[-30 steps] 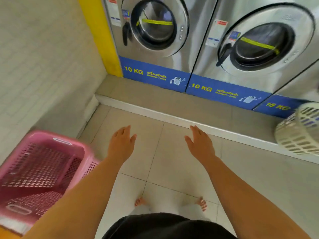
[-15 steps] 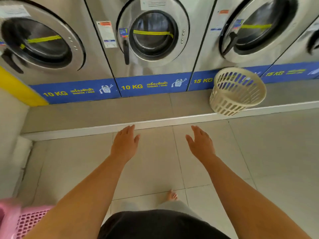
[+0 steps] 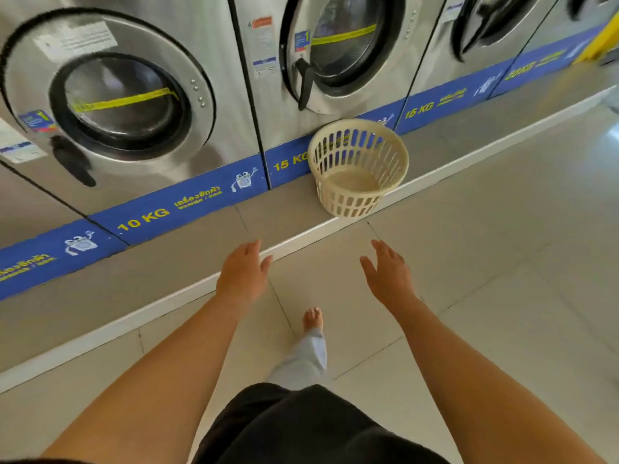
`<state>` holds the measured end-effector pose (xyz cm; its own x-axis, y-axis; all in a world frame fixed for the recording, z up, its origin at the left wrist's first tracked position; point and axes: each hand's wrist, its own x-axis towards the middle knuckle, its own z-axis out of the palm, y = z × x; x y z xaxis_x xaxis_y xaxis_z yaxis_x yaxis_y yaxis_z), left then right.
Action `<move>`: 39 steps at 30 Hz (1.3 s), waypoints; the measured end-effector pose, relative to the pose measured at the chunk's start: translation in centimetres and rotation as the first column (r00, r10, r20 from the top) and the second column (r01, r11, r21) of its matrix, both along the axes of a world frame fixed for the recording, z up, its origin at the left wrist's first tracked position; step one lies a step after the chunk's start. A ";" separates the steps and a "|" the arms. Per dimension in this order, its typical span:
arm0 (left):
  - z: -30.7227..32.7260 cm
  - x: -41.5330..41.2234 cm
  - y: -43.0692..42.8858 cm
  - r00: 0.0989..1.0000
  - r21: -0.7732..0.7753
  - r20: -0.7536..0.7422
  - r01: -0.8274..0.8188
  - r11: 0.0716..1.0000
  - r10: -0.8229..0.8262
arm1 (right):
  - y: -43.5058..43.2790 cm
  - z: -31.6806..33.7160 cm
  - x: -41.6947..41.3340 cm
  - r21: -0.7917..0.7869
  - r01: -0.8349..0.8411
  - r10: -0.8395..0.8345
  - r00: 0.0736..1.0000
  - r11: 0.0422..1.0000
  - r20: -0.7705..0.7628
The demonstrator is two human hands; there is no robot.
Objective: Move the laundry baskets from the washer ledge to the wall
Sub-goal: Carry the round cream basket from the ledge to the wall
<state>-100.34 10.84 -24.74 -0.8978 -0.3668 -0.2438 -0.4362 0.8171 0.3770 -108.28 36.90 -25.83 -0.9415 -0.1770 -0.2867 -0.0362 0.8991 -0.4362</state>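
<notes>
A round cream laundry basket (image 3: 358,167) with slotted sides stands upright and empty on the grey washer ledge (image 3: 174,259), at its white front edge, below a 15 KG washer. My left hand (image 3: 242,273) and my right hand (image 3: 388,274) are both stretched out in front of me, palms down, fingers apart, holding nothing. Both hands hover short of the basket, which sits between and beyond them. No wall or other basket is in view.
A row of steel front-loading washers (image 3: 127,105) with blue weight labels stands behind the ledge. My bare foot (image 3: 313,319) steps on the pale tiled floor (image 3: 485,262), which stretches to the right.
My view has swung right along the washers. The pink basket has left the frame at lower left, and the cream basket now sits nearer, just ahead of my empty hands.
</notes>
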 end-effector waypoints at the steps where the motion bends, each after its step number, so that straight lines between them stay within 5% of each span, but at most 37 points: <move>1: -0.3 -2.2 0.5 1.000 0.005 -0.001 0.012 1.000 -0.012 | 0.6 -0.2 -1.8 -0.002 0.018 -0.018 1.000 1.000 0.005; 17: -4.4 -33.7 5.1 0.993 0.081 0.116 0.003 0.997 -0.013 | 5.6 -4.4 -31.2 0.043 0.084 -0.089 0.988 0.996 0.125; 29: -16.8 -48.1 8.4 0.895 0.083 0.222 -0.412 0.908 0.386 | 5.2 -16.5 -53.5 0.004 -0.051 0.049 0.988 0.999 0.144; 39: -29.0 -53.3 6.1 0.682 0.048 0.173 -0.726 0.686 0.710 | 3.9 -28.6 -65.8 0.024 -0.079 0.076 0.993 0.997 0.089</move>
<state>-153.62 16.97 -53.70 -0.3253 -0.8505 -0.4133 -0.9229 0.1904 0.3346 -174.07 40.79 -54.47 -0.8961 -0.2396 -0.3735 -0.0690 0.9067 -0.4160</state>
